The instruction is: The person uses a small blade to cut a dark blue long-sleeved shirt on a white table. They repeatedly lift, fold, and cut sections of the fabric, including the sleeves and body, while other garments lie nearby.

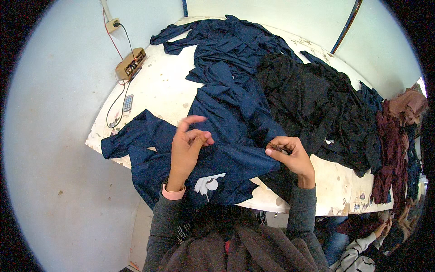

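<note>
A navy blue garment [226, 158] with a white flower motif [209, 183] lies spread at the table's near edge, in front of me. Over its left part is my left hand [187, 147], index finger raised and bent, the thumb pressed against the other curled fingers. Whatever that pinch holds, if anything, is too small to make out. My right hand [294, 156] is closed around a small dark metal tool [280, 148], mostly hidden by the fingers, at the garment's right end. I cannot tell whether the fingers also grip the cloth.
More navy garments [231, 41] are heaped toward the back of the white table [170, 86], with black garments [312, 99] to the right. A small brown electrical box [131, 64] and a remote control [128, 103] lie at left. Maroon clothes [389, 154] hang at right, near another person's hands [383, 228].
</note>
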A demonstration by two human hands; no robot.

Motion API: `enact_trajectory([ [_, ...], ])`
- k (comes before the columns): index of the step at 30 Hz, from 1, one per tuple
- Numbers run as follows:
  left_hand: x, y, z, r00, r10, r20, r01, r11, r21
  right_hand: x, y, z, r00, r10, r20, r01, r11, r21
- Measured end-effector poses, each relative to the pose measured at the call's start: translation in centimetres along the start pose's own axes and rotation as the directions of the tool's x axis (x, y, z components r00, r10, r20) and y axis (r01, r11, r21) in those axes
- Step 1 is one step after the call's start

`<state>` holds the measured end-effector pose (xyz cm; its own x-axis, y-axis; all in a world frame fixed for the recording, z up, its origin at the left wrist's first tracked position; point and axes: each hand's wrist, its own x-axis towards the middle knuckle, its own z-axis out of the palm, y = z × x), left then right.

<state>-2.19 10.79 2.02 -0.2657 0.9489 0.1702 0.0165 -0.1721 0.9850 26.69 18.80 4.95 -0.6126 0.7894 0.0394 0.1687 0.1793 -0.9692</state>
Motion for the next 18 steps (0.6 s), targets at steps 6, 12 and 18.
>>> enact_trajectory([
  [6,0.4,0.7,-3.5,0.944,0.153,-0.292,-0.224,0.948,-0.227,-0.8,1.1,-1.0,0.994,0.03,-0.103,-0.042,0.992,-0.119],
  [12,0.5,-3.4,-19.6,0.809,0.098,-0.58,-0.544,0.5,-0.674,-0.9,2.1,-1.3,0.991,0.054,-0.125,-0.077,0.979,-0.187],
  [18,-6.6,-7.8,-35.4,0.812,0.187,-0.553,-0.563,0.0,-0.827,-0.2,1.1,-0.6,0.998,0.033,-0.056,-0.046,0.967,-0.249],
])
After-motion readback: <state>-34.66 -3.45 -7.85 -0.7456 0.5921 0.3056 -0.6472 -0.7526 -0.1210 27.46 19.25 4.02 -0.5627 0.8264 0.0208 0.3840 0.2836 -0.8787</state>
